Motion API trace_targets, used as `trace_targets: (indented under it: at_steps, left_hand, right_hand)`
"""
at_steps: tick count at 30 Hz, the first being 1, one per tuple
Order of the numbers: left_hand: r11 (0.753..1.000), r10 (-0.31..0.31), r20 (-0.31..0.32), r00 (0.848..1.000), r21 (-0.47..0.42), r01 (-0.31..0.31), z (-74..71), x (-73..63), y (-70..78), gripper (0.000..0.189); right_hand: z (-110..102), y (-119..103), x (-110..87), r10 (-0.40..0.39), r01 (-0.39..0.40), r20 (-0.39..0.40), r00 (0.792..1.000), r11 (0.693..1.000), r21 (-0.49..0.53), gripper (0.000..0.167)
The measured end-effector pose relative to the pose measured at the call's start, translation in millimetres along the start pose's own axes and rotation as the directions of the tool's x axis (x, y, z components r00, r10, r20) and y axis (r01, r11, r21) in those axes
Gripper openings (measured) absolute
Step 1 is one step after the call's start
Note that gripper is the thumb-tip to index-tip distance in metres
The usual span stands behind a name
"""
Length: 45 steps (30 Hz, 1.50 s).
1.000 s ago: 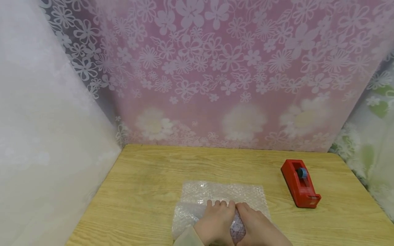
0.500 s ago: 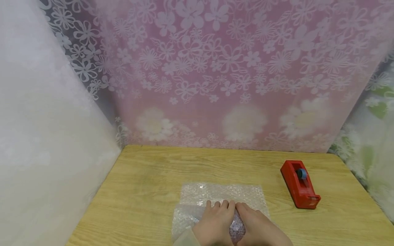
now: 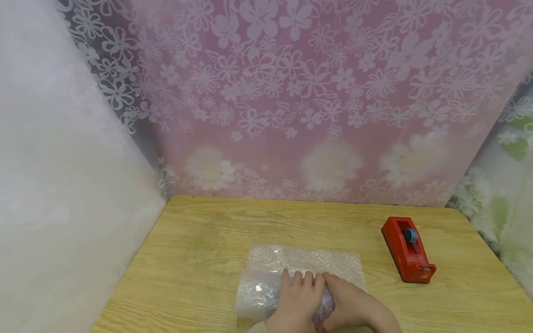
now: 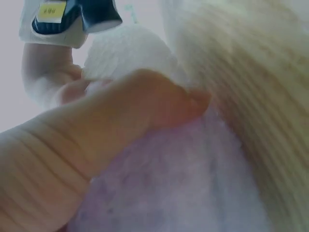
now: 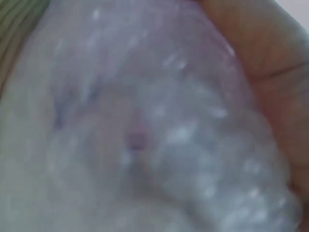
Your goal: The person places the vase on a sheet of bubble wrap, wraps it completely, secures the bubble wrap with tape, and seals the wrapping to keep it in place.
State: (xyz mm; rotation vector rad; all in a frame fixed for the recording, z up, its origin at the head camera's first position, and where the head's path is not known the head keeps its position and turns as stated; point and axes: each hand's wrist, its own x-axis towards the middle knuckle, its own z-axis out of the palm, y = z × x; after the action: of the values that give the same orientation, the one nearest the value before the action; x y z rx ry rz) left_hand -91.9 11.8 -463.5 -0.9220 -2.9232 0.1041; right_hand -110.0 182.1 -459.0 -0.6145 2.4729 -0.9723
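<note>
In the head view, a bubble-wrap roll (image 3: 258, 293) lies at the near middle of the wooden table, with something purple-patterned (image 3: 327, 303) showing through it. My left hand (image 3: 297, 300) grips the roll from above, its fingers over the far side. Against its right end, my right hand (image 3: 351, 303) holds it too, fingertips meeting the left hand's. The left wrist view has the left thumb (image 4: 140, 104) pressed along the purple wrapped surface (image 4: 169, 183). Blurred bubbles (image 5: 183, 130) fill the right wrist view, beside the right palm (image 5: 282, 82). What is inside cannot be told.
A flat stretch of bubble wrap (image 3: 308, 260) spreads out beyond the roll. To the right stands a red tape dispenser (image 3: 408, 249) holding a small roll of tape. A pink floral curtain (image 3: 291, 115) hangs behind the table (image 3: 200, 249), with pale cloth at both sides.
The hands have turned slightly and shifted a little right with the roll, whose left part now shows more fully. The tape dispenser stays in place.
</note>
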Motion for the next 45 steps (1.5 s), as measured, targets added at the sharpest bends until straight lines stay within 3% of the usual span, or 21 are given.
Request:
trace_targets:
  at_steps: [4,12,19,30,35,39,45]
  left_hand:
    - [1.0,-0.001,-0.021,1.0,-0.005,0.0,1.1,0.6,1.4,0.096]
    - [1.0,0.007,-0.051,0.999,-0.03,-0.009,-0.6,3.0,0.5,0.092]
    - [0.996,0.017,0.001,1.0,-0.087,-0.016,-1.7,7.6,-2.2,0.095]
    - [0.996,-0.005,0.089,0.996,-0.093,0.013,-7.3,7.8,-2.5,0.098]
    - [0.995,-0.02,0.12,0.993,-0.095,0.031,-7.0,11.2,-0.6,0.103]
    - [0.995,-0.033,0.149,0.988,-0.086,0.046,-6.0,13.5,0.4,0.104]
    - [0.994,-0.021,0.131,0.991,-0.1,0.034,-5.9,12.9,-0.8,0.101]
  right_hand:
    - [-1.7,6.0,2.4,-0.01,0.006,0.041,0.999,0.997,0.075,0.081]
    - [-5.3,11.8,5.1,0.011,-0.022,0.087,0.996,0.991,0.133,0.077]
    - [-5.9,9.9,3.3,0.038,-0.047,0.066,0.997,0.988,0.147,0.088]
    - [-1.0,-3.1,-11.7,0.15,-0.15,-0.041,0.988,0.989,0.001,0.103]
    - [5.4,-6.5,-13.9,0.146,-0.159,-0.123,0.982,0.982,-0.105,0.102]
    - [16.4,-12.2,-13.2,0.159,-0.204,-0.212,0.964,0.957,-0.208,0.102]
    - [27.1,-21.6,-11.3,0.223,-0.302,-0.279,0.934,0.909,-0.287,0.106]
